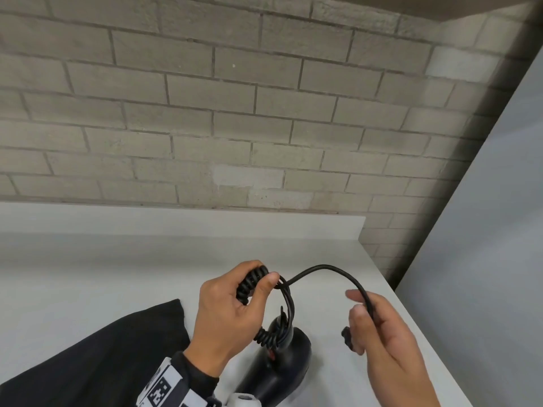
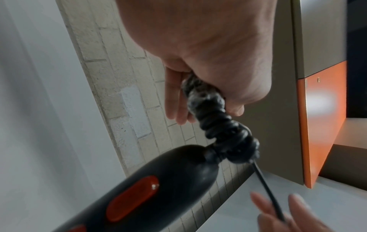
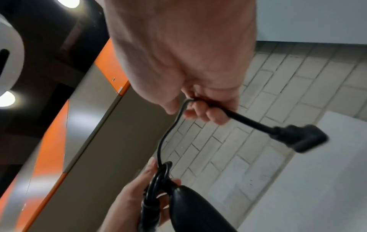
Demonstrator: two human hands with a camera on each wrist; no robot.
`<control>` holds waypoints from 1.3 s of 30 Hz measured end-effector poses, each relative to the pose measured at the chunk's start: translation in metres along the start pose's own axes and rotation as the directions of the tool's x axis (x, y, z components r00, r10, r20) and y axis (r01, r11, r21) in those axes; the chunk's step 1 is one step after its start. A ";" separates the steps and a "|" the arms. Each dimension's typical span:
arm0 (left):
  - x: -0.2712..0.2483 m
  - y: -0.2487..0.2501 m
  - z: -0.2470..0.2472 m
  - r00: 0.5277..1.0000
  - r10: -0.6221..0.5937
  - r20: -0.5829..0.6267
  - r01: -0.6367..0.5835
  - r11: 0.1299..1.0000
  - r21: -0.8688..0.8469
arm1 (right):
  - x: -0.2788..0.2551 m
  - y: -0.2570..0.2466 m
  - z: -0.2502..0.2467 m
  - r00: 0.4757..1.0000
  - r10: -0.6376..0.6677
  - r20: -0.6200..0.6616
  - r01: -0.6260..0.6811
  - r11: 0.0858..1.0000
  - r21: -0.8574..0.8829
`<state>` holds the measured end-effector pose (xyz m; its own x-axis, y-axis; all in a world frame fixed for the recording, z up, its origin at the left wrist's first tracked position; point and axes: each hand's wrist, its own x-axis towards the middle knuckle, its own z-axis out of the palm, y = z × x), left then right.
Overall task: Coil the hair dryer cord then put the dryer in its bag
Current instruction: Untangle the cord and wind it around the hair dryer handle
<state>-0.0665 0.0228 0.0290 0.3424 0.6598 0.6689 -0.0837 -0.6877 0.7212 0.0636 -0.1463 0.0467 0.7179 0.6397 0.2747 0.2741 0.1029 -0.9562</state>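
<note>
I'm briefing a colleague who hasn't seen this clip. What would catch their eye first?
The black cord arching between the two hands above the white counter: the left hand grips its coiled part, the right hand pinches it near the plug. Below the left hand stands the black dryer with its orange switch, and the black bag lies at lower left.

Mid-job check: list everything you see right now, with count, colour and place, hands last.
dryer: one, black with orange switch, on the counter below the left hand.
cord: one, black, spiral part and loops bunched in the left hand, straight end arching to the right hand.
plug: one, black, hanging past the right hand.
bag: one, black, flat on the counter, left.
counter: one, white, against the brick wall.
cabinet: one, grey and orange, overhead.
left hand: grips the bunched cord.
right hand: pinches the cord near the plug.
</note>
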 end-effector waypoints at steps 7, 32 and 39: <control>0.002 0.006 0.001 0.987 0.097 0.131 -0.093 0.995 -0.042 | 0.022 -0.030 0.007 0.953 -0.291 -0.084 0.289 0.957 -0.033; -0.006 0.006 0.003 0.992 -0.020 0.123 0.029 0.997 -0.069 | 0.063 -0.014 0.048 0.987 0.162 -0.018 -0.124 0.820 0.559; -0.008 0.014 0.006 0.954 -0.210 0.214 0.263 0.928 -0.264 | 0.066 -0.008 0.056 0.954 0.281 0.101 -0.274 0.687 0.673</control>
<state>-0.0649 0.0058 0.0324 0.5448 0.7087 0.4482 -0.2345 -0.3845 0.8929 0.0728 -0.0618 0.0672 0.6978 0.7161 -0.0170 -0.4387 0.4085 -0.8004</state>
